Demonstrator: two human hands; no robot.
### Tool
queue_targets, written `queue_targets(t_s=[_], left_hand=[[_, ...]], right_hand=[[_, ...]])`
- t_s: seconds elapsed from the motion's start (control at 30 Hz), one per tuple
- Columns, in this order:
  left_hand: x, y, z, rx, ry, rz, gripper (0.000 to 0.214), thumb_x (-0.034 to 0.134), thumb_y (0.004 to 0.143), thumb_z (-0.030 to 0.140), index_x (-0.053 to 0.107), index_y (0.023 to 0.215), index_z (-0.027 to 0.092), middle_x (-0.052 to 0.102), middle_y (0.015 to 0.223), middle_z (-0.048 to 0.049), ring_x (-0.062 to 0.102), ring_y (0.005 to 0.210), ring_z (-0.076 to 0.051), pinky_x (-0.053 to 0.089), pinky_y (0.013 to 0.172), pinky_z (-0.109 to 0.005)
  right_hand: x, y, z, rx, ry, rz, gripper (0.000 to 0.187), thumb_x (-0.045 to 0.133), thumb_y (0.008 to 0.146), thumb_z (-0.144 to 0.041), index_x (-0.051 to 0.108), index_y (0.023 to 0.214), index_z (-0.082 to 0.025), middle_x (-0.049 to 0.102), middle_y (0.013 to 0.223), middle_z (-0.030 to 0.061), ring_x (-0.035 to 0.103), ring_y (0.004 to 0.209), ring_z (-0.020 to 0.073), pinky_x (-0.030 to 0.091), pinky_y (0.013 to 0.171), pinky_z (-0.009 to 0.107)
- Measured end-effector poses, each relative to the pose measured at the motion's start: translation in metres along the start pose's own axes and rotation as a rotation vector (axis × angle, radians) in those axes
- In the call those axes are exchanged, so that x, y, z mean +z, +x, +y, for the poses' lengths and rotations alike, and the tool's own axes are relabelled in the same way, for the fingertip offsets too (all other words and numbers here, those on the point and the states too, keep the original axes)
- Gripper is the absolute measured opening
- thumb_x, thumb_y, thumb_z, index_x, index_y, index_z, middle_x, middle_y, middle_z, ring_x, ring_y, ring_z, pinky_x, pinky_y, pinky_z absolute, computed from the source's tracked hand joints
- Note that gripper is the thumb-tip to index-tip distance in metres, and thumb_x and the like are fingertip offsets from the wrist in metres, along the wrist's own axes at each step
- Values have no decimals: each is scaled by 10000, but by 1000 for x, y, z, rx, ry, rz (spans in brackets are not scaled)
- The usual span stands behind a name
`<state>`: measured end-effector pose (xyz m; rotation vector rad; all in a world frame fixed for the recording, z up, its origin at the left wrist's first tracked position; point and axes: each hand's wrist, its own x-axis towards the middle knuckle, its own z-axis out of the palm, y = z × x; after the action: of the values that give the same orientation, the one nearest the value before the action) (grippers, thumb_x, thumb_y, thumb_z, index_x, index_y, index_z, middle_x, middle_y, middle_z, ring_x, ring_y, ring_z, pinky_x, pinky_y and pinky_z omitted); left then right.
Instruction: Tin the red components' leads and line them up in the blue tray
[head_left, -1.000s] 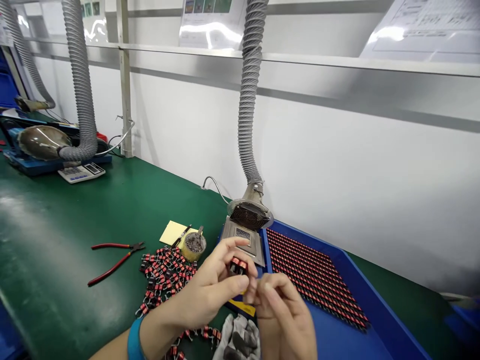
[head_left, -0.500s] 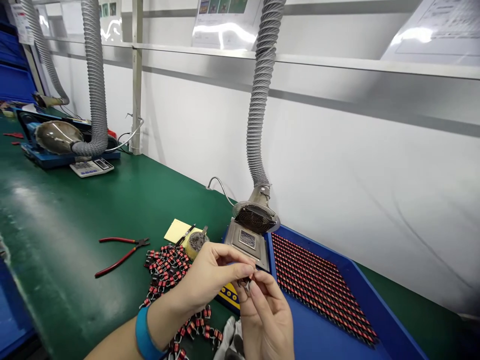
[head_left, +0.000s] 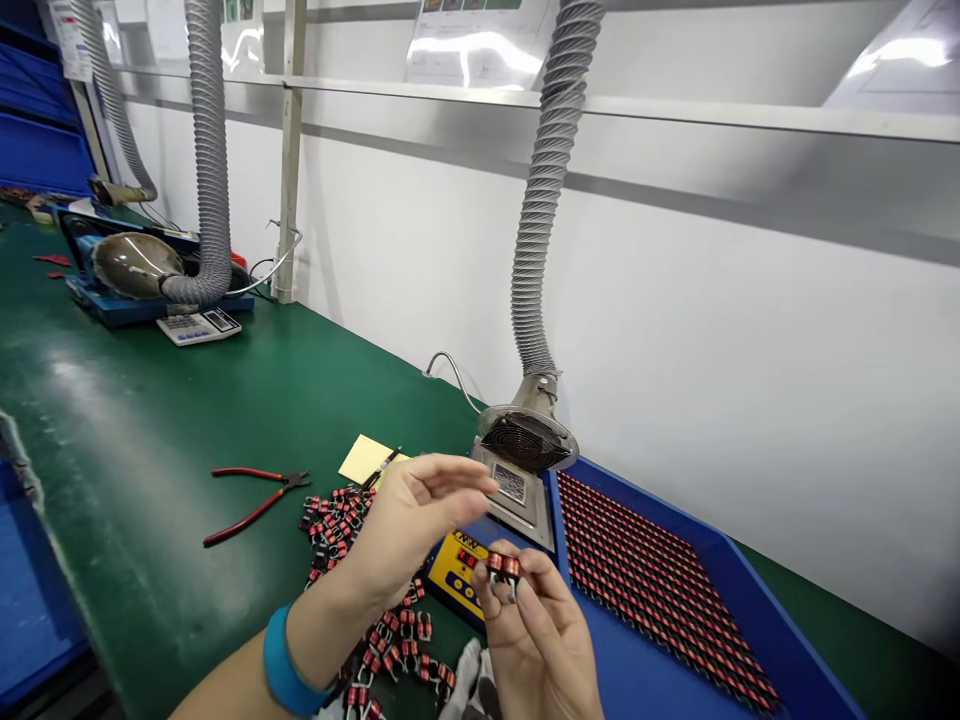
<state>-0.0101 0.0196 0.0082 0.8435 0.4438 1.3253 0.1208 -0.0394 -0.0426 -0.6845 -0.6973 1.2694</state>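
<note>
Between the thumb and fingers of my right hand (head_left: 536, 635) is a small copper-wound coil (head_left: 504, 566) with two reddish windings on a black body and pale wire leads. My left hand (head_left: 420, 515), with a blue wristband (head_left: 285, 665), hovers above and left of it, apart from the coil. Its fingers are stretched out and its thumb is off them, with nothing seen between. Loose coils of the same kind (head_left: 337, 525) lie heaped under and beside my left forearm. Behind my hands sits a yellow and blue solder pot controller (head_left: 454, 575), partly covered.
A blue tray (head_left: 757, 570) at right holds rows of coils (head_left: 660, 590). A fume hood (head_left: 529, 430) on a grey hose hangs over the metal solder pot (head_left: 517, 500). Red-handled cutters (head_left: 259, 505), a yellow notepad (head_left: 367, 458) and a calculator (head_left: 199, 326) lie leftward on the green bench.
My left hand has let go of the coil and lifted up and away, its fingers opening. The coil stays in my right hand, now facing the camera. The view has shifted slightly.
</note>
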Motion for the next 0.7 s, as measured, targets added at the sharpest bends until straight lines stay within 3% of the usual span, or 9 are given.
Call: queue_targets(t_s=[0.07, 0.13, 0.33, 0.47, 0.6, 0.63, 0.7], left_hand=[[-1, -1, 1, -131, 145, -152, 227, 877, 626, 226, 790, 820, 148, 775, 849, -82, 695, 742, -146, 550, 670, -207], [1, -3, -3, -218, 225, -217, 152, 842, 662, 233, 791, 768, 138, 753, 767, -71, 654, 622, -118, 523, 567, -192], [11, -7, -20, -156, 50, -41, 263, 834, 665, 386, 749, 671, 138, 732, 637, -55, 628, 535, -109, 453, 445, -169], [5, -3, -4, 53, -32, 129, 248, 846, 656, 427, 742, 667, 202, 751, 661, 7, 693, 695, -109, 560, 741, -213], [-37, -16, 22, 188, 97, 201, 92, 832, 710, 307, 769, 683, 246, 786, 724, 30, 726, 764, -108, 547, 807, -174], [-53, -26, 25, 262, 338, 151, 70, 773, 784, 279, 779, 714, 273, 797, 770, 40, 738, 806, -107, 531, 885, -176], [-87, -54, 22, 426, 835, -58, 123, 733, 821, 237, 783, 853, 345, 804, 868, 65, 751, 850, -125, 499, 993, -217]], right_hand=[[-8, 2, 3, -10, -3, -18, 139, 803, 771, -265, 737, 893, -257, 743, 928, 14, 724, 843, 137, 593, 807, 235], [-12, 2, 5, -19, -14, -26, 141, 786, 792, -268, 740, 925, -266, 744, 923, 10, 723, 867, 131, 587, 827, 226], [5, -7, 4, -33, -14, 86, 188, 847, 717, -288, 740, 871, -288, 744, 956, -32, 708, 881, 107, 578, 833, 196], [10, -14, -4, 16, -56, 137, 203, 879, 665, -321, 755, 823, -289, 748, 894, -14, 700, 812, 117, 588, 787, 212], [-10, -14, -23, 44, -146, 156, 212, 872, 663, -361, 783, 832, -269, 755, 911, 22, 702, 750, 122, 590, 753, 211], [-16, -12, -31, 44, -173, 176, 242, 872, 659, -374, 787, 858, -266, 755, 938, 30, 702, 757, 125, 589, 756, 209], [-26, -7, -47, 39, -249, 231, 317, 890, 619, -390, 790, 890, -259, 751, 973, 44, 697, 768, 132, 590, 751, 207]])
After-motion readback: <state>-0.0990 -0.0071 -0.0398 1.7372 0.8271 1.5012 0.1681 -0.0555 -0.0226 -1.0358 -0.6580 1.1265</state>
